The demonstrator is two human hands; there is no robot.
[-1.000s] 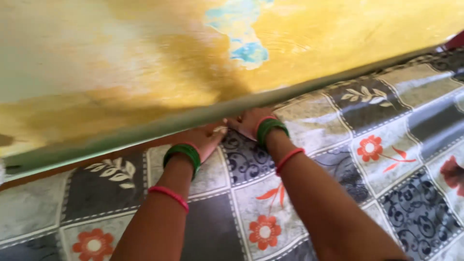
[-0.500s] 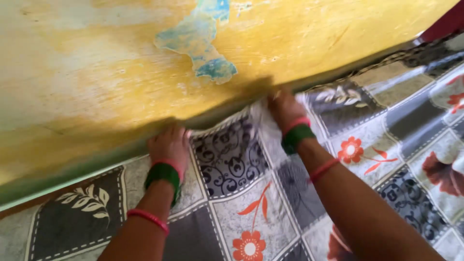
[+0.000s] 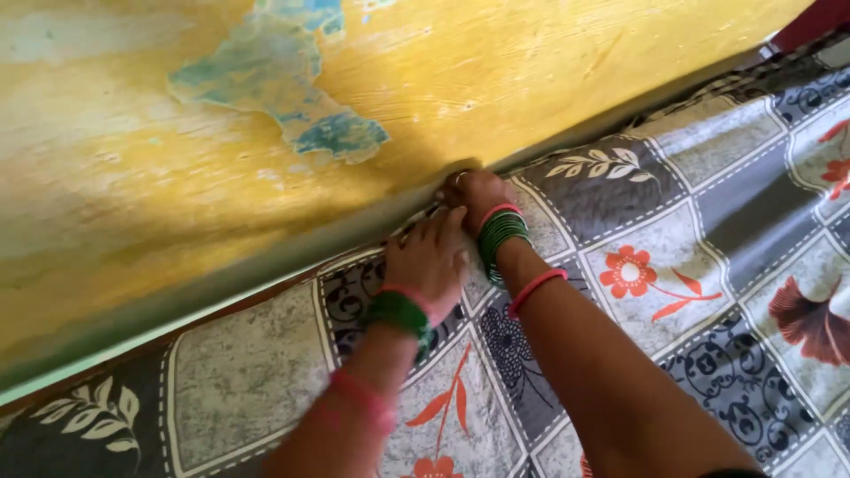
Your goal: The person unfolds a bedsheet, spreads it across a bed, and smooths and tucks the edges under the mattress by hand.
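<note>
Both hands work at the seam where the sheet (image 3: pixel 637 265) meets the wall (image 3: pixel 266 133). The left hand (image 3: pixel 431 257) lies flat, fingers spread, pressing the cloth near the edge. The right hand (image 3: pixel 476 196) is bunched at the gap, fingertips hidden, so whether it grips cloth I cannot tell. To do this well, I judge the flat hand should hold the cloth taut while the other pushes the edge down evenly, working along the wall in small stretches to avoid puckers. The sheet is a patchwork print of grey, black and pale squares with red flowers and leaf sprigs, spread over the bed and lying mostly smooth.
</note>
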